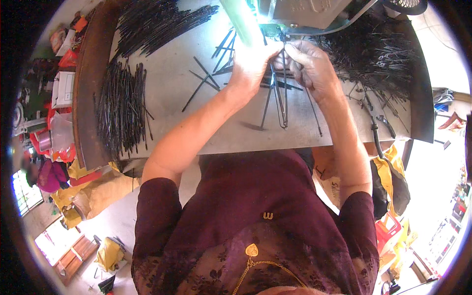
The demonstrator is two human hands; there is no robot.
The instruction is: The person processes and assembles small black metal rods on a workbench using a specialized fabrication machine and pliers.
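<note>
Under the bright lamp, my left hand (pixel 250 64) and my right hand (pixel 314 69) meet at the far side of the metal worktable (pixel 196 135). Thumb and fingers of the left are closed on thin black metal rods (pixel 283 105), which slope down toward me. My right hand's fingers are curled in a pinch beside them, gripping a thin black metal rod (pixel 314 110) that sticks out below. Glare and overlapping fingers hide the exact grip. Loose black rods (pixel 200 81) lie crossed left of my left hand.
Directly beyond my hands stands a machine (pixel 309 12) with a pale green tube (pixel 241 22) in front. Bundled black rods (pixel 123 108) lie at left, more rods (pixel 162 24) at far left. A tangled pile (pixel 373 49) covers the far right, near pliers-like tools (pixel 376 120).
</note>
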